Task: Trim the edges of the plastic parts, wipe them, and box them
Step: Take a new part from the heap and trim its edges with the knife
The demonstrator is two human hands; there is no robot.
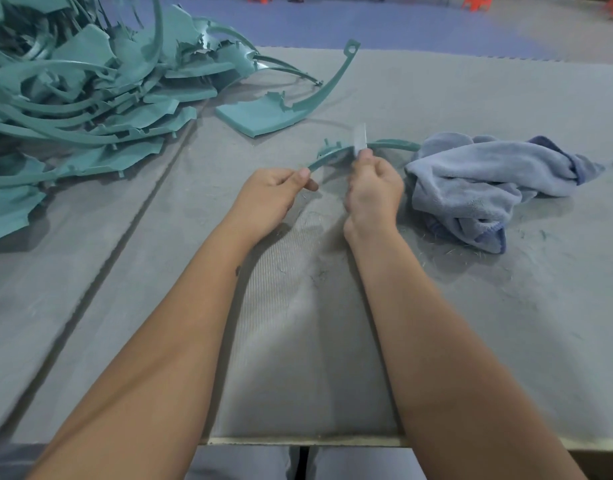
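A thin curved teal plastic part (pixel 388 144) is held above the grey table (pixel 298 341). My left hand (pixel 267 199) pinches its near left end between thumb and fingers. My right hand (pixel 374 188) grips a small pale blade (pixel 360 137), which stands upright against the part's middle. The part's right end reaches the blue cloth (pixel 478 181), which lies crumpled to the right of my right hand. No box is in view.
A big heap of teal plastic parts (pixel 76 98) fills the table's left and far left. One teal part with a flat panel and a long curved arm (pixel 263 116) lies apart, just behind my hands. Fine shavings are scattered around the cloth.
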